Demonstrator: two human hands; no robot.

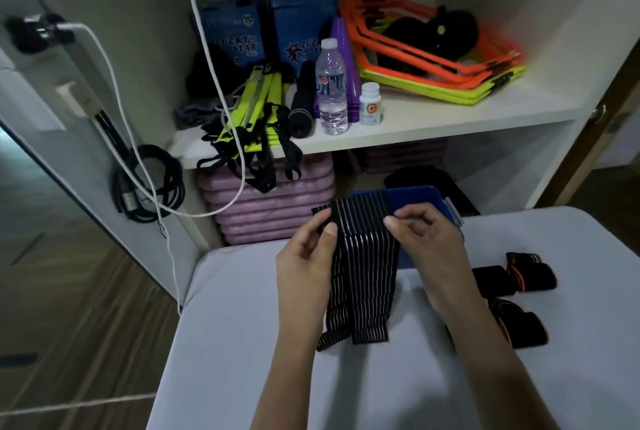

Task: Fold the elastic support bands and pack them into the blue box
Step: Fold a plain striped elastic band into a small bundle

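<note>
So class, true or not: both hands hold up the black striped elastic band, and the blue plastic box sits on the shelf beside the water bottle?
Not quite. The head view shows the blue plastic box on the table, behind the held black striped elastic band, not on the shelf.

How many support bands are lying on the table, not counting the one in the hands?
3, all right of the right hand: one orange-edged band farthest back, one plain black band beside it, one orange-edged band nearest. The forearm may hide others.
</note>
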